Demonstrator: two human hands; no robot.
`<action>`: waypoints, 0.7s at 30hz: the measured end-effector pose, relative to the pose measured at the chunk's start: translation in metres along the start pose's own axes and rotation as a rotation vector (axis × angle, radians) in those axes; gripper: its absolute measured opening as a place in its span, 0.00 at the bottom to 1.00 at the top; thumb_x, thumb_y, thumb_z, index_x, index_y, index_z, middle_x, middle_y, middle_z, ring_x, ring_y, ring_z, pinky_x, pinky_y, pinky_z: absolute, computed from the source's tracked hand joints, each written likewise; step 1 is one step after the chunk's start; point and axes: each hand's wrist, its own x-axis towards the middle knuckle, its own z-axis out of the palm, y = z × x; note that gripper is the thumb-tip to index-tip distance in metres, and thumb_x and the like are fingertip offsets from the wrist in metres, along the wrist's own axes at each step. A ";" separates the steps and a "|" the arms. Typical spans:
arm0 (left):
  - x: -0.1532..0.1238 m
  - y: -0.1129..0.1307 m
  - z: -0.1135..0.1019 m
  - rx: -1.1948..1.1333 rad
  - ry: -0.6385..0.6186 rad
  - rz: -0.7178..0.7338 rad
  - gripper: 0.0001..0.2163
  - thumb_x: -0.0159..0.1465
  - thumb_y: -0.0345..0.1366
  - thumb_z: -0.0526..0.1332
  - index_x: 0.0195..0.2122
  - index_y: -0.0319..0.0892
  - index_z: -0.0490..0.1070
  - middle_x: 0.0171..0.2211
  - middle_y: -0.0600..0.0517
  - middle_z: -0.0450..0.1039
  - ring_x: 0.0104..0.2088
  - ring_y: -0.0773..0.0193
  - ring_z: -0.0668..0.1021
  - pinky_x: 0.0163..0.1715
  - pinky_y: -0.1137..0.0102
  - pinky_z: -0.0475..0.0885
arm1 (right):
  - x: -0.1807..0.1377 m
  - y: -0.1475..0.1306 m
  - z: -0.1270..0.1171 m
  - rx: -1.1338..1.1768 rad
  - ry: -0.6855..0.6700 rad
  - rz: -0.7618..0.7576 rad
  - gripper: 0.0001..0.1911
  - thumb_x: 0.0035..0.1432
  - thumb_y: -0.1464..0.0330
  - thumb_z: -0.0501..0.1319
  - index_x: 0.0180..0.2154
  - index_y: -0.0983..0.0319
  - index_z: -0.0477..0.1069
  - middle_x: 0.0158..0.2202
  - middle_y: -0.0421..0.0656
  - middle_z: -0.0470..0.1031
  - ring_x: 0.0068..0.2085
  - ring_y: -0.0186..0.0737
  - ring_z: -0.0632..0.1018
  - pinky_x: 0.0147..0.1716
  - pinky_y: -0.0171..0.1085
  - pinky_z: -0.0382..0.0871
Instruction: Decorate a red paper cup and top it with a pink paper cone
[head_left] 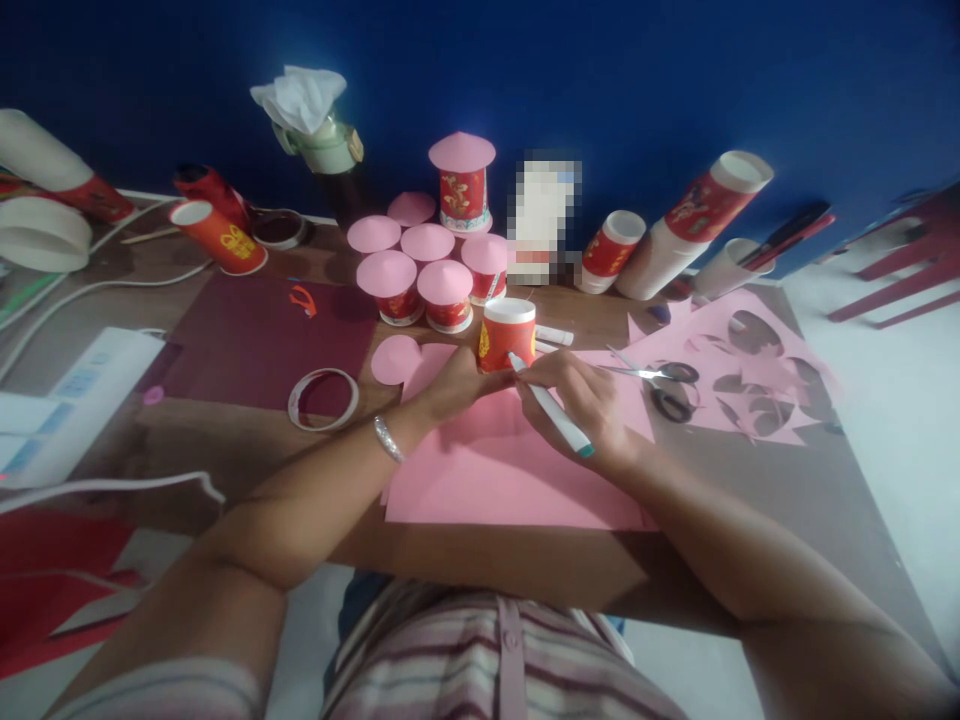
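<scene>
Fingers of the right hand (589, 400) are pinched around a white pen (553, 408), its tip set against the red cup (507, 335). The cup is gripped on the pink paper (495, 480) by the left hand (450, 385).

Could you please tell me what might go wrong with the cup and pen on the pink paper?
1. The left hand steadies the red cup from one side only, so the pen in the right hand might nudge it and spoil the line on the pink paper.
2. The scissors lie close beside the right hand; a sideways sweep could catch them.
</scene>
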 end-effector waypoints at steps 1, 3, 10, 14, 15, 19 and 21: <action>0.000 0.000 0.000 0.006 0.003 -0.003 0.23 0.58 0.51 0.72 0.48 0.43 0.74 0.46 0.46 0.79 0.50 0.49 0.79 0.50 0.58 0.75 | 0.000 0.000 0.000 0.002 -0.001 0.001 0.09 0.64 0.77 0.60 0.44 0.60 0.69 0.33 0.43 0.78 0.32 0.39 0.80 0.31 0.37 0.77; 0.000 0.002 0.000 0.010 0.002 -0.009 0.24 0.57 0.52 0.72 0.48 0.43 0.74 0.46 0.46 0.79 0.50 0.49 0.79 0.50 0.59 0.75 | 0.000 0.000 0.000 -0.001 -0.003 0.002 0.09 0.64 0.77 0.60 0.44 0.60 0.69 0.33 0.43 0.78 0.32 0.39 0.80 0.31 0.37 0.77; 0.000 0.005 0.001 -0.009 -0.006 0.022 0.23 0.58 0.49 0.73 0.49 0.43 0.73 0.46 0.47 0.78 0.48 0.52 0.79 0.48 0.60 0.75 | 0.005 -0.001 -0.007 -0.026 0.023 -0.008 0.12 0.62 0.79 0.62 0.44 0.59 0.69 0.32 0.41 0.77 0.31 0.37 0.79 0.29 0.36 0.76; -0.001 0.006 0.002 -0.025 -0.010 0.000 0.21 0.58 0.46 0.73 0.48 0.43 0.74 0.47 0.47 0.78 0.50 0.51 0.78 0.51 0.58 0.74 | 0.007 0.002 -0.013 -0.059 0.020 0.057 0.11 0.62 0.78 0.61 0.43 0.57 0.69 0.32 0.40 0.77 0.30 0.39 0.79 0.28 0.37 0.74; -0.001 0.006 0.003 -0.029 0.002 -0.002 0.21 0.58 0.46 0.73 0.49 0.43 0.74 0.48 0.47 0.78 0.50 0.51 0.78 0.52 0.57 0.74 | 0.007 0.002 -0.013 -0.062 0.025 0.074 0.11 0.62 0.78 0.60 0.42 0.57 0.70 0.31 0.40 0.77 0.31 0.39 0.79 0.29 0.38 0.74; -0.001 0.008 0.004 -0.016 0.023 -0.016 0.21 0.58 0.45 0.73 0.49 0.43 0.74 0.50 0.46 0.77 0.52 0.50 0.77 0.55 0.55 0.73 | 0.007 0.004 -0.014 -0.064 0.027 0.101 0.10 0.63 0.77 0.61 0.42 0.57 0.70 0.32 0.41 0.77 0.32 0.39 0.80 0.30 0.38 0.74; -0.001 0.009 0.005 -0.016 0.021 -0.016 0.22 0.58 0.45 0.73 0.49 0.43 0.74 0.50 0.46 0.77 0.52 0.50 0.77 0.55 0.55 0.73 | 0.007 0.004 -0.014 -0.068 0.012 0.097 0.09 0.63 0.77 0.61 0.42 0.58 0.70 0.32 0.41 0.76 0.31 0.39 0.79 0.30 0.38 0.73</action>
